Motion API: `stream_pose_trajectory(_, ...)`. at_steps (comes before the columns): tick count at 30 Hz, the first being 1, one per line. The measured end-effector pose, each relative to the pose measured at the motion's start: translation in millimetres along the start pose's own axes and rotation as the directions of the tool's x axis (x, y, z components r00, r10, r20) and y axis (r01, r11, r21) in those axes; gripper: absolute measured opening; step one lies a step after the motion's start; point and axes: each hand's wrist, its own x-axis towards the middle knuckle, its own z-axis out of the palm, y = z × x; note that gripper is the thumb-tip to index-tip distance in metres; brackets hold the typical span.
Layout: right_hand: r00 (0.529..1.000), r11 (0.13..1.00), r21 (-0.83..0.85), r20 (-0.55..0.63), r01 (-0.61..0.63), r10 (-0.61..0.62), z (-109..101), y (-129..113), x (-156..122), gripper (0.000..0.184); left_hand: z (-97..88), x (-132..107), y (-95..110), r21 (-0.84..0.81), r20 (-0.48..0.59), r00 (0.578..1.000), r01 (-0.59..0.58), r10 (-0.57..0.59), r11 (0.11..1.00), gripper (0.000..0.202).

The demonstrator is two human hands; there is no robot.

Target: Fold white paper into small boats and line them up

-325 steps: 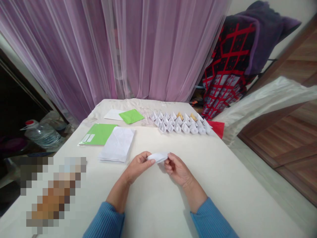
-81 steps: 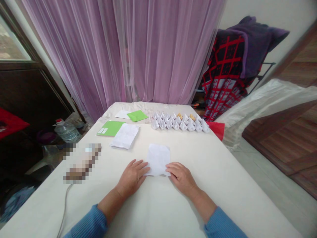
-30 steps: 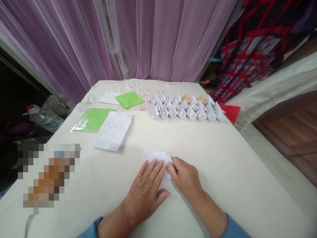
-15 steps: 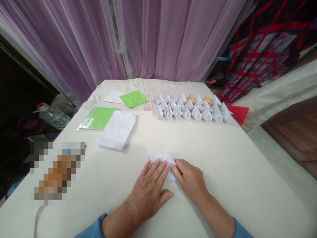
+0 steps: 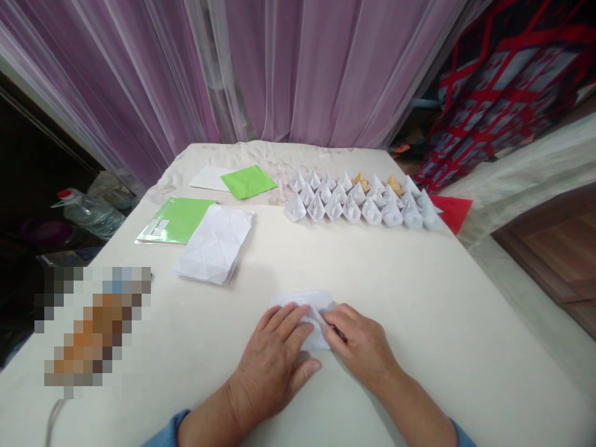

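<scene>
A small folded sheet of white paper [image 5: 321, 338] lies on the table in front of me, partly covered by both hands. My left hand [image 5: 277, 357] rests flat on its left side, fingers stretched out and thumb apart. At the paper's right edge, my right hand [image 5: 361, 338] pinches a flap between thumb and forefinger; its other fingers are curled under. Beyond, to the left, sits a stack of creased white paper sheets [image 5: 214, 245].
Rows of folded white paper boats [image 5: 354, 211], two of them yellowish, stand at the back right beside red paper [image 5: 451, 214]. Green paper [image 5: 249, 181] and a green pack [image 5: 179, 220] lie back left. A blurred-out object [image 5: 100, 329] with a cable is at the left edge.
The right hand has drawn the flap up slightly, so a fold shows more clearly. My left fingers have slid back a little toward me. The view has shifted slightly.
</scene>
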Motion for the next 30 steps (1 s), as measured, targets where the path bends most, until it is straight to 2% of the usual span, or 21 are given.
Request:
stream_pose_trajectory(2,1.0,1.0,0.0,0.003,0.008,-0.008,-0.2,0.0,0.1,0.02,-3.0,4.9,-7.7,-0.033,-0.049,0.997,0.055,-0.057,0.998,0.03)
stream_pose_trajectory(5,1.0,1.0,-0.001,0.013,0.026,-0.026,-1.5,-0.7,0.6,0.02,-6.7,16.1,-19.6,-0.018,-0.087,0.981,0.175,-0.176,0.984,0.03)
stream_pose_trajectory(8,0.999,0.999,-0.006,0.029,0.045,-0.045,-3.3,-1.5,0.9,0.02,-9.2,30.3,-24.5,-0.021,-0.045,0.968,0.247,-0.248,0.969,0.031)
stream_pose_trajectory(14,0.998,0.998,-0.013,0.034,0.062,-0.062,-4.5,-1.9,0.2,0.022,-11.5,51.8,-19.7,-0.057,0.03,0.914,0.406,-0.405,0.912,0.015)
stream_pose_trajectory(17,0.998,0.998,-0.014,0.04,0.058,-0.058,-4.6,-1.7,-0.4,0.02,-10.6,52.9,-20.3,-0.07,0.032,0.911,0.412,-0.411,0.909,0.013)
stream_pose_trajectory(23,0.999,1.0,0.008,0.036,0.025,-0.025,-5.4,-4.3,0.7,0.016,-8.3,47.9,-24.9,-0.1,0.031,0.926,0.378,-0.377,0.92,0.026)
stream_pose_trajectory(30,0.989,0.99,0.015,-0.041,-0.143,0.144,-6.5,-10.7,6.5,0.024,-3.9,37.0,-33.3,-0.091,-0.033,0.954,0.294,-0.298,0.951,0.024)
